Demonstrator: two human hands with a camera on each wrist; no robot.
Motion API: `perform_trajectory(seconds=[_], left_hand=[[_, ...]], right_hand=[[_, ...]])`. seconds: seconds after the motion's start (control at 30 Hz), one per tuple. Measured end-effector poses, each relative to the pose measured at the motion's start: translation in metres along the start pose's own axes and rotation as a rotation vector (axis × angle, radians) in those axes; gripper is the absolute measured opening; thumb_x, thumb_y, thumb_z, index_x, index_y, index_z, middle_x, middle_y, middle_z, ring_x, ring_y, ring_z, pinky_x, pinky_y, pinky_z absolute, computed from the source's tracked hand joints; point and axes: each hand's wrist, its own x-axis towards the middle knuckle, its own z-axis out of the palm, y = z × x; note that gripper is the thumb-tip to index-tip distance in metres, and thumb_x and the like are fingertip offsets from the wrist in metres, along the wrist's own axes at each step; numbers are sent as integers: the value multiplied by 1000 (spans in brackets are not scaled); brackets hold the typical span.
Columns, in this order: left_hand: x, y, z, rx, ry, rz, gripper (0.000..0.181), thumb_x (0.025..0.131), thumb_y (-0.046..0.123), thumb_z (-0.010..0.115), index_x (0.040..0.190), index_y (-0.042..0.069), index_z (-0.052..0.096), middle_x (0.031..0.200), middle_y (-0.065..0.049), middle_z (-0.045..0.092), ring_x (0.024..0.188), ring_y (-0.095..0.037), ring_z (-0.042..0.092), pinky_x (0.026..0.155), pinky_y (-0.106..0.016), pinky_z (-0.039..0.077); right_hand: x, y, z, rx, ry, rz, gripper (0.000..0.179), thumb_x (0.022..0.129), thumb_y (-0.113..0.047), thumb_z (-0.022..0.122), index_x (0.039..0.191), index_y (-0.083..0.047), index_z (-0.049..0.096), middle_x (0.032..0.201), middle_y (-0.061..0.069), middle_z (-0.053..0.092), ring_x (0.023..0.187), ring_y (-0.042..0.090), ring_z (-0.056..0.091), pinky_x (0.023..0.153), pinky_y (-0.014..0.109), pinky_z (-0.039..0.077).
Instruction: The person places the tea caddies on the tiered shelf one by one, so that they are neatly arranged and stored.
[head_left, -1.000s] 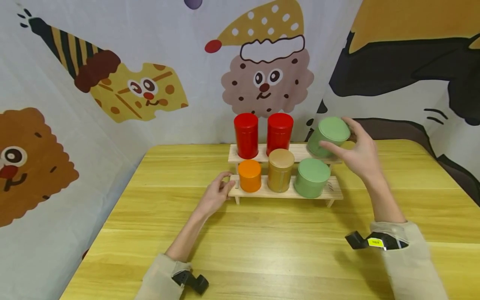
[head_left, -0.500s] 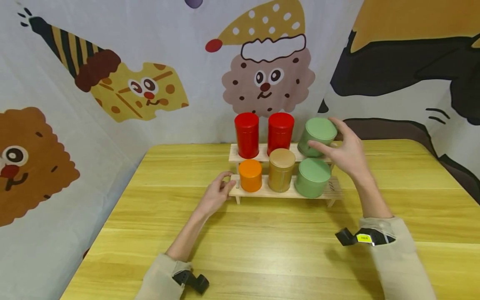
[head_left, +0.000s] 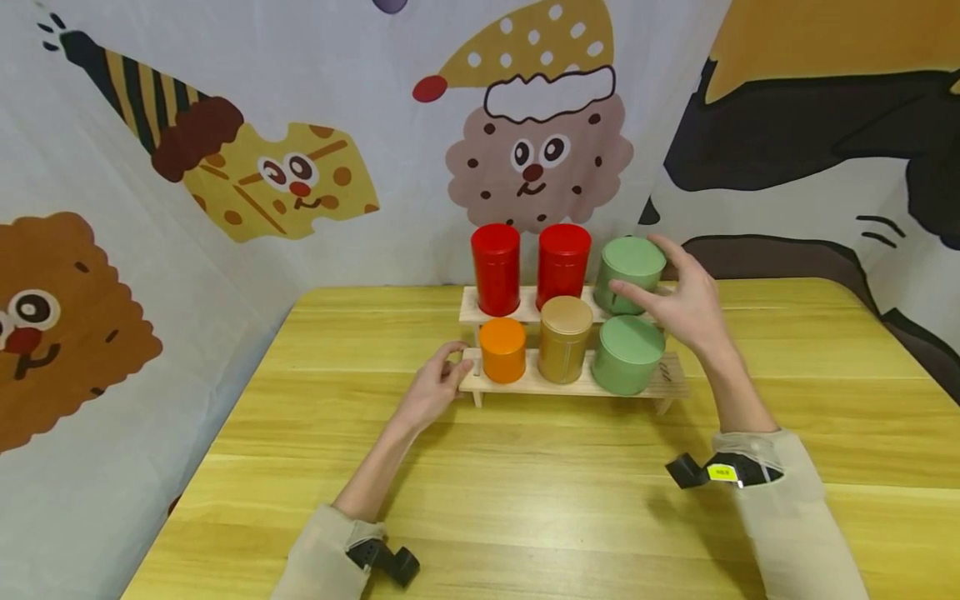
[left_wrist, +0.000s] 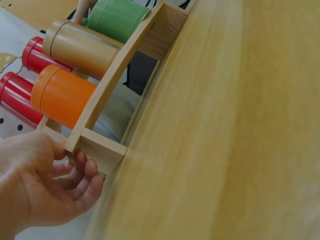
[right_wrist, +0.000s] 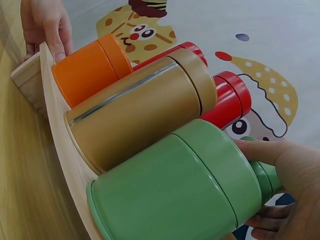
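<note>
My left hand [head_left: 431, 387] grips the left end of a two-tier wooden rack [head_left: 675, 377]; in the left wrist view its thumb is on the shelf's edge and the fingers curl underneath. At the right end of the upper tier, my right hand [head_left: 688, 304] holds a green tin [head_left: 633, 260] between thumb and fingers. That tin stands upright, its base at the shelf. Below it on the lower tier is another green tin [right_wrist: 170, 190], which hides most of the held one in the right wrist view. A gold tin [head_left: 564, 346] and a small orange tin [head_left: 503, 354] share that lower tier.
Two tall red tins [head_left: 496, 271] stand on the upper tier, left of the held tin. The rack sits toward the back of a wood-grain table [head_left: 525, 500]. Behind it hangs a white cloth [head_left: 412, 183] printed with cartoon food.
My right hand has moved left with the green tin, bringing it from a tilt at the rack's right end to upright on the upper tier. The left hand has stayed in place.
</note>
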Motion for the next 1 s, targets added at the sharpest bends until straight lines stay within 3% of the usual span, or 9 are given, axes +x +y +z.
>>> perform_trajectory(seconds=[0.6, 0.7, 0.83, 0.9, 1.0], left_hand=[[0, 0, 0, -4, 0, -7, 44, 107, 23, 53, 146, 5, 46, 86, -10, 58, 76, -19, 55, 79, -38, 58], [0, 1, 0, 16, 4, 9, 42, 107, 23, 53, 145, 5, 47, 85, -9, 58, 74, -18, 54, 72, -33, 56], [0, 1, 0, 77, 22, 41, 40, 107, 24, 53, 143, 5, 50, 80, -8, 55, 66, -17, 48, 57, -25, 44], [0, 2, 0, 107, 33, 52, 39, 107, 24, 54, 141, 5, 52, 80, -7, 55, 64, -17, 46, 55, -25, 39], [0, 3, 0, 147, 52, 69, 36, 106, 21, 55, 138, 5, 55, 85, -8, 58, 67, -16, 49, 57, -25, 42]], right_hand=[[0, 2, 3, 34, -32, -38, 82, 87, -35, 81, 154, -13, 40, 139, 18, 51, 122, 39, 51, 102, 63, 44], [0, 4, 2, 23, -39, -38, 85, 87, -35, 81, 156, -14, 37, 141, 18, 50, 122, 39, 51, 102, 63, 44], [-2, 6, -2, 1, -58, -32, 91, 87, -38, 80, 159, -14, 30, 144, 19, 47, 123, 37, 50, 101, 63, 44], [-3, 8, -5, -2, -68, -38, 92, 87, -38, 80, 159, -14, 28, 144, 18, 47, 123, 36, 50, 101, 63, 44], [-5, 12, -9, 23, -81, -53, 91, 88, -34, 80, 160, -14, 27, 142, 19, 49, 123, 36, 51, 101, 63, 43]])
